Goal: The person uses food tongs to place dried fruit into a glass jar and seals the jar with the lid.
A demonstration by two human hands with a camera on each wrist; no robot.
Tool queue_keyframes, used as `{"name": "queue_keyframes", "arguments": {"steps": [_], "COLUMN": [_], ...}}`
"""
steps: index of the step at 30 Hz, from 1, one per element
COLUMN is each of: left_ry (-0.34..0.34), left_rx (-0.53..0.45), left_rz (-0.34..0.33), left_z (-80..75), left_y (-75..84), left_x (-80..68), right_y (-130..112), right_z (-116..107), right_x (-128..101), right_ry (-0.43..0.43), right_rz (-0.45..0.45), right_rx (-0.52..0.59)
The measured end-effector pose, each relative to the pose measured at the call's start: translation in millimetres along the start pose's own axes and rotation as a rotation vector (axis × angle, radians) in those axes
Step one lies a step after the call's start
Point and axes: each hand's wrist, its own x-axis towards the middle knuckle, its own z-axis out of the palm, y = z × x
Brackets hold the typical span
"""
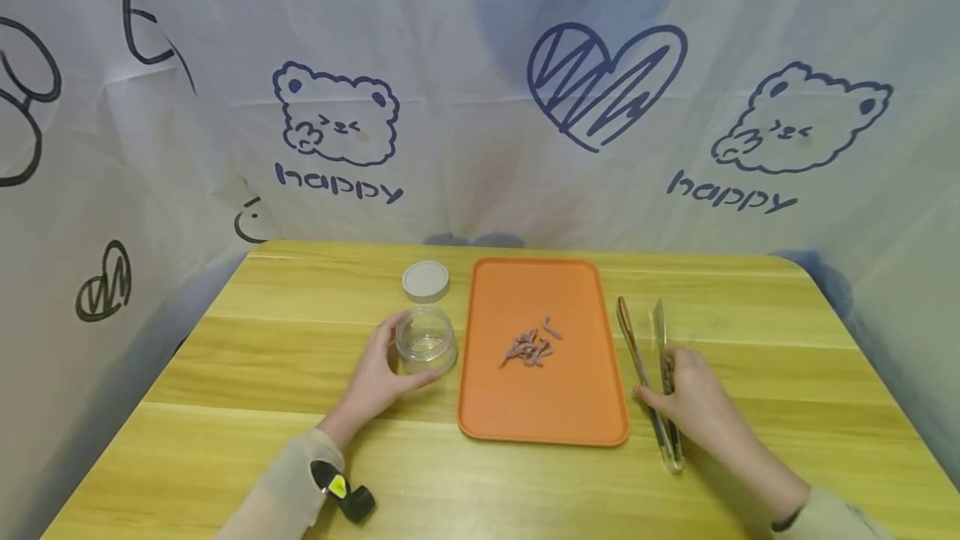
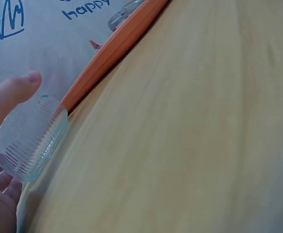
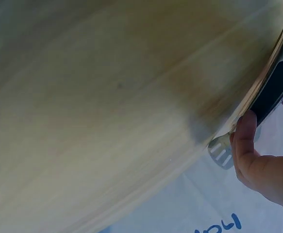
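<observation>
A clear glass jar [image 1: 426, 342] stands without its lid on the table, left of the orange tray [image 1: 543, 419]. My left hand [image 1: 381, 369] holds it from the left, thumb across the near side and fingers round the back. In the left wrist view the ribbed side of the jar [image 2: 32, 141] shows between thumb and fingers. Beyond the tray's right edge, metal tongs [image 1: 636, 344] with dark grips lie with their arms spread. My right hand [image 1: 697, 398] grips them, thumb at the left and fingers at the right. Their slotted end [image 3: 222, 151] shows in the right wrist view.
Several small brownish-pink strips [image 1: 529, 350] lie heaped in the middle of the tray, one apart toward the back. Behind the jar sits a round white lid [image 1: 425, 281]. A printed cloth [image 1: 465, 65] hangs at the back of the wooden table [image 1: 247, 357].
</observation>
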Motion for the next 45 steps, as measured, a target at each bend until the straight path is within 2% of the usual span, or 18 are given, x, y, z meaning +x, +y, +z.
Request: {"name": "queue_keyframes", "arguments": {"steps": [9, 24, 30, 34, 38, 41, 45], "left_ry": [-0.003, 0.032, 0.041, 0.045, 0.050, 0.054, 0.057], "left_rx": [-0.046, 0.100, 0.113, 0.118, 0.118, 0.112, 0.107], "left_rz": [-0.029, -0.097, -0.106, -0.107, -0.103, -0.102, -0.096], "left_z": [4.0, 11.4, 11.8, 11.7, 11.5, 11.4, 11.2], "left_y": [1.9, 2.6, 3.5, 3.9, 4.4, 4.2, 3.4], "left_x": [1.8, 4.4, 4.5, 4.6, 4.5, 4.6, 5.2], "right_y": [0.8, 5.9, 10.1, 12.6, 12.0, 9.3, 4.2], "right_z": [2.3, -5.0, -12.5, -17.9, -22.2, -24.1, -24.0], "right_x": [2.6, 3.3, 3.1, 3.5, 5.4, 7.3, 9.9], "right_ry": [-0.013, -0.032, 0.008, 0.089, 0.174, 0.180, 0.139], "right_rz": [0.047, 0.063, 0.050, 0.003, -0.080, -0.155, -0.268], "right_rx": [0.018, 0.129, 0.138, 0.106, 0.069, 0.040, 0.020]}}
